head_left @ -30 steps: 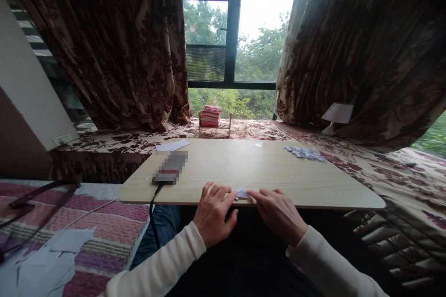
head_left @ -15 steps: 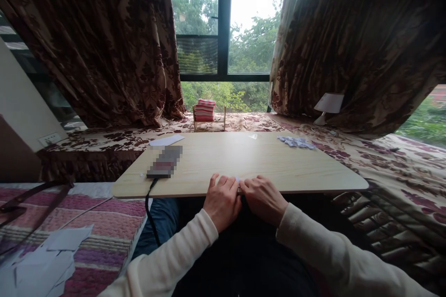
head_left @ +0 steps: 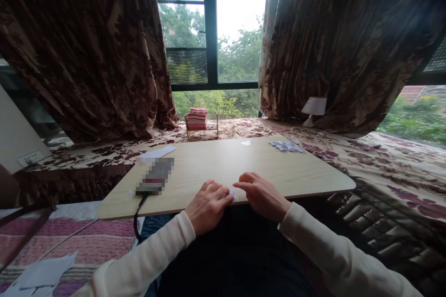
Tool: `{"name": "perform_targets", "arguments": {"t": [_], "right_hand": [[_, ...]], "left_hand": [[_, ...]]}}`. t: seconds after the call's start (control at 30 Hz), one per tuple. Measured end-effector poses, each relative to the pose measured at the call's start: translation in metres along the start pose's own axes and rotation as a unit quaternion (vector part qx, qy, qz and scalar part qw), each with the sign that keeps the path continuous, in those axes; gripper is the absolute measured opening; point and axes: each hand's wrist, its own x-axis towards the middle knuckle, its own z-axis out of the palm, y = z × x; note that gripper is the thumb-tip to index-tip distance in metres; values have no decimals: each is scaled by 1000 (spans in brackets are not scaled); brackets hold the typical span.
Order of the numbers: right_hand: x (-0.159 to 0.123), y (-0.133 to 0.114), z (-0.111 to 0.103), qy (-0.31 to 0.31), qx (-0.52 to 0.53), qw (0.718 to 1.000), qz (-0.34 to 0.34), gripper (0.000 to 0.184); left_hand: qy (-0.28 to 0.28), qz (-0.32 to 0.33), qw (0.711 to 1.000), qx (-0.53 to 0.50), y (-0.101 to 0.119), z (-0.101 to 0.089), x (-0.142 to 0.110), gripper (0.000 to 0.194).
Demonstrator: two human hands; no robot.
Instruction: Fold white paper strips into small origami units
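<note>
My left hand and my right hand rest at the near edge of a light wooden lap table. Between their fingertips lies a small folded piece of pale paper, mostly hidden. The left fingers curl down onto the paper and press it. The right fingers bend over its right side and pinch it. Both sleeves are cream-coloured.
A blurred dark device with a black cable lies at the table's left. A white sheet and a pile of small folded papers lie at the far corners. Loose paper lies on the striped blanket.
The view has swung to the right and the hands have drawn slightly apart again, showing the small paper between them. They stay on the paper at the table's near edge.
</note>
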Motion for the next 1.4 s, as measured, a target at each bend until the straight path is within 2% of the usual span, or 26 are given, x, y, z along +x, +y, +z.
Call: {"name": "perform_targets", "arguments": {"t": [0.07,0.17,0.3,0.4,0.53,0.67,0.83,1.07,1.4], "right_hand": [[1,-1,6,-5,13,1000,-9,38],[4,-7,11,-10,2,1000,-13,22],[3,-16,10,-12,-35,999,1,19],[-3,-23,7,-14,-34,999,18,17],[-16,-26,5,5,10,1000,23,17],[-23,-25,6,32,41,999,9,23],[-20,-26,9,21,17,1000,-3,29],[-11,-27,13,12,-8,1000,16,25],[-16,-26,12,-1,-37,999,-13,31]], "left_hand": [[-2,7,1000,6,-1,-8,-1,25],[27,-37,999,-8,13,-12,-7,23],[84,-98,991,-40,45,-2,-17,26],[81,-135,986,-49,54,8,-22,24],[92,-151,982,-70,46,9,-25,15],[103,-145,981,-76,41,3,-24,16],[90,-132,986,-53,37,0,-19,27],[84,-139,986,-34,28,2,-15,26],[87,-113,988,-56,23,2,-15,28]]}}
